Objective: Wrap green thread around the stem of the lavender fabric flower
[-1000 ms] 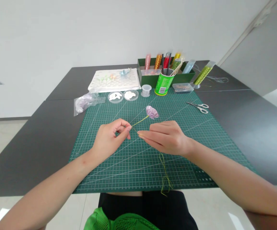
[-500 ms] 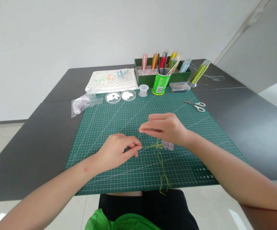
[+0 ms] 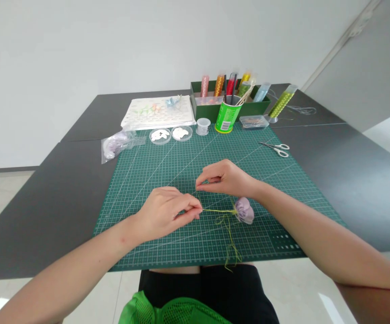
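Note:
My left hand [image 3: 169,212] is closed, pinching the thin green stem [image 3: 220,210] near its end. At the stem's other end is a lilac flower [image 3: 244,210] with ruffled petals, lying to the right, below my right wrist. My right hand [image 3: 226,177] is held a little above and to the right of the left, thumb and fingers pinched together. A fine thread [image 3: 199,198] runs from those fingertips down to the left fingertips. Loose yellow-green thread [image 3: 230,240] trails beneath the stem toward the mat's front edge.
The hands work over a green cutting mat [image 3: 168,168]. White-handled scissors [image 3: 279,149] lie at right. Behind are dishes of white pieces [image 3: 160,136], a green can [image 3: 227,117], a dark green box [image 3: 208,110] of thread tubes and white sheets [image 3: 157,112]. A plastic bag [image 3: 115,145] lies left.
My right hand has shifted slightly left, and its fingers have turned. The flower has moved right and down into fuller view. My left hand keeps its pinch on the stem.

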`<state>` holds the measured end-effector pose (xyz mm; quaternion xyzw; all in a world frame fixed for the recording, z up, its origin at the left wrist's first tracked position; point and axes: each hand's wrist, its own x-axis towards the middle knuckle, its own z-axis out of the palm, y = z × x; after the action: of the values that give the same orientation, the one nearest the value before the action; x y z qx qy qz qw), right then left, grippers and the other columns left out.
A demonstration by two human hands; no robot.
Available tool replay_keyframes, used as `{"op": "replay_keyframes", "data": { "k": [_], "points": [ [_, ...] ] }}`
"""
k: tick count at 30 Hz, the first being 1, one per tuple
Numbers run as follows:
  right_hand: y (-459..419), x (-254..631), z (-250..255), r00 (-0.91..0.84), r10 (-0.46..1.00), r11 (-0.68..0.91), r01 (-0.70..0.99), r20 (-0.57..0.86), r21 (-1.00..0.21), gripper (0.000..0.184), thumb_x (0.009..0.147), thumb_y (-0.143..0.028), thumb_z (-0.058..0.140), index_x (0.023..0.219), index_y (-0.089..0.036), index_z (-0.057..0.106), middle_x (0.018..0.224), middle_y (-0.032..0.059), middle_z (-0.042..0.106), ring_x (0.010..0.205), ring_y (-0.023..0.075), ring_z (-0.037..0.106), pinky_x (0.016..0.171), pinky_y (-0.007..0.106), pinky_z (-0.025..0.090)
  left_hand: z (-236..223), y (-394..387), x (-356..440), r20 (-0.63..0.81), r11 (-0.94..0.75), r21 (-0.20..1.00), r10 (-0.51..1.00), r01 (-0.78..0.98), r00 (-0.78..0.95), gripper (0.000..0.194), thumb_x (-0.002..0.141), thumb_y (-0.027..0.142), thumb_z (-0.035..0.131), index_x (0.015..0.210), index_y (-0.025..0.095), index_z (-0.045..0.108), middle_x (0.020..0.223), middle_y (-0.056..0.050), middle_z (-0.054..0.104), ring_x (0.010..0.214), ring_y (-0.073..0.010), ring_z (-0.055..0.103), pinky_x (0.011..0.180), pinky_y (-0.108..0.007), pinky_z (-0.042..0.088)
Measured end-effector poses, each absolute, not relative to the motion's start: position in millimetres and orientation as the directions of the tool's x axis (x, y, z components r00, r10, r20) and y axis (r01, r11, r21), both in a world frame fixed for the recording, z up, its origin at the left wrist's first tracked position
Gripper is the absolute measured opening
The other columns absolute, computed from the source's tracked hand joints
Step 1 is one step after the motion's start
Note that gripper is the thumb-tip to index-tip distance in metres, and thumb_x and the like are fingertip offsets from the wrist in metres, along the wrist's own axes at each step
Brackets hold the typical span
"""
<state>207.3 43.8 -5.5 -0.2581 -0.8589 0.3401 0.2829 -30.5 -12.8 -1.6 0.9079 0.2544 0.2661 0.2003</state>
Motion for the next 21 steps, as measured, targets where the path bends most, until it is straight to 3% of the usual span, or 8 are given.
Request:
{"op": "replay_keyframes", "data": {
  "k": [5,13,17,21],
  "points": [
    [39.9,201.9,-10.7,-0.723,0.633,0.624,0.265,0.277,-0.735,0.012,0.091,-0.023,0.073,0.085,-0.015,0.080,0.066,-0.0024,0.061,0.056,0.0076,0.045,0.056,0.024,0.035,2.9,-13.2,-31.1,0.431,-0.843,0.337,0.534,0.420,0.727,0.025,0.106,0.029,0.050,0.090,0.023,0.067,0.075,0.003,0.078,0.063,-0.0133,0.070,0.069,-0.029,0.048],
    [44.3,206.8,-14.1,-0.716,0.623,0.669,0.278,0.315,-0.689,0.015,0.094,-0.025,0.070,0.088,-0.016,0.080,0.066,-0.0023,0.062,0.057,0.0082,0.047,0.057,0.024,0.035,-1.4,-9.6,-27.9,0.399,-0.864,0.358,0.484,0.354,0.779,0.025,0.108,0.029,0.048,0.098,0.024,0.072,0.090,0.001,0.080,0.089,-0.0168,0.070,0.096,-0.035,0.043],
    [46.1,209.3,-14.2,-0.727,0.605,0.696,0.286,0.324,-0.659,0.016,0.095,-0.025,0.068,0.089,-0.016,0.080,0.068,-0.0012,0.065,0.059,0.0090,0.050,0.059,0.024,0.037,-3.2,-9.7,-29.5,0.429,-0.880,0.324,0.463,0.347,0.775,0.023,0.107,0.030,0.052,0.099,0.026,0.073,0.095,0.000,0.078,0.097,-0.0189,0.067,0.095,-0.037,0.041],
    [46.0,207.7,-17.2,-0.736,0.601,0.695,0.289,0.311,-0.658,0.015,0.095,-0.024,0.068,0.090,-0.016,0.079,0.074,0.0013,0.071,0.063,0.0106,0.056,0.061,0.024,0.040,-1.1,-10.4,-30.4,0.403,-0.852,0.380,0.502,0.359,0.765,0.023,0.106,0.032,0.053,0.098,0.026,0.074,0.109,-0.002,0.077,0.099,-0.0184,0.068,0.094,-0.036,0.043]
  ]
}}
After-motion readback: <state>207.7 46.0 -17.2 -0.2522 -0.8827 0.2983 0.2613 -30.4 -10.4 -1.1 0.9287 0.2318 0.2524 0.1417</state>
